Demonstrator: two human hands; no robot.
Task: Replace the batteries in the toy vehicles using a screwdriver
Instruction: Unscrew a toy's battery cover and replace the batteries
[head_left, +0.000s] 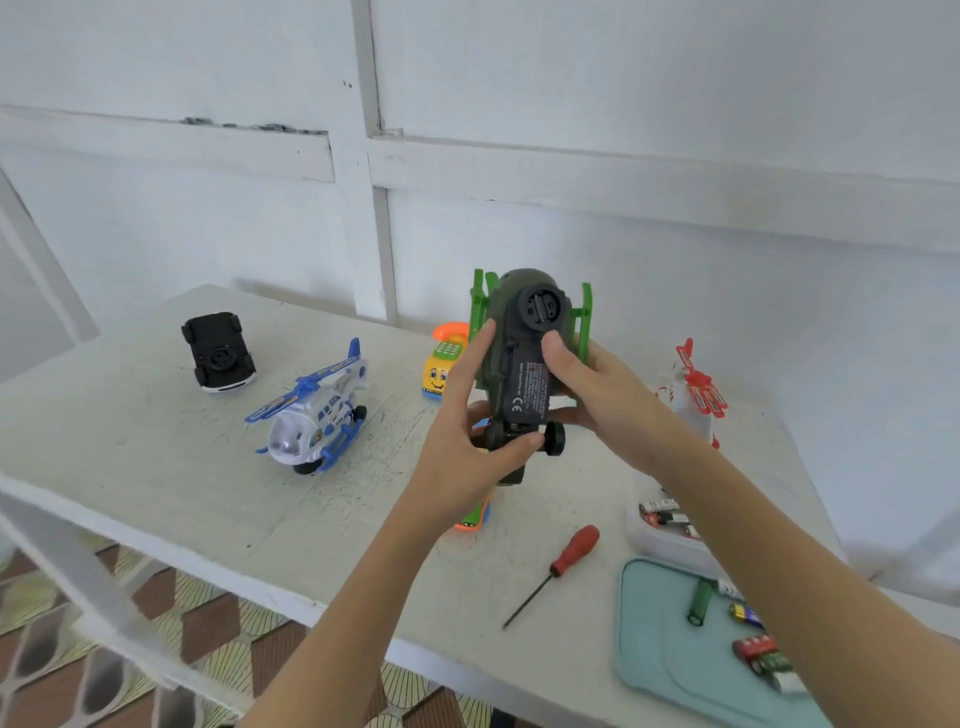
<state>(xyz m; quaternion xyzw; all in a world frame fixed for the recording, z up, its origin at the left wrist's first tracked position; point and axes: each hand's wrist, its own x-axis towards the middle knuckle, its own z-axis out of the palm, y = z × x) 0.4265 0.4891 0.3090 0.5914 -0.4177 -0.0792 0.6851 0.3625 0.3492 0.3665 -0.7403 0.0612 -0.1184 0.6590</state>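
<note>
A dark green toy helicopter (524, 312) with bright green rotor blades is held above the table, its black underside and battery cover facing me. My left hand (462, 436) grips its left side, thumb by the small black wheels. My right hand (592, 395) grips its right side, thumb pressed on the black battery cover. A red-handled screwdriver (561, 566) lies on the table below my hands. Loose batteries (756, 654) lie on a teal tray (660, 649), with more in a clear box (665, 519).
On the white table (156, 467) stand a blue and white toy helicopter (311, 415), an upturned black toy car (218, 351), a yellow toy phone (441, 364) and a red and white toy (696, 395). An orange toy (475, 517) lies under my left wrist. A wall is behind.
</note>
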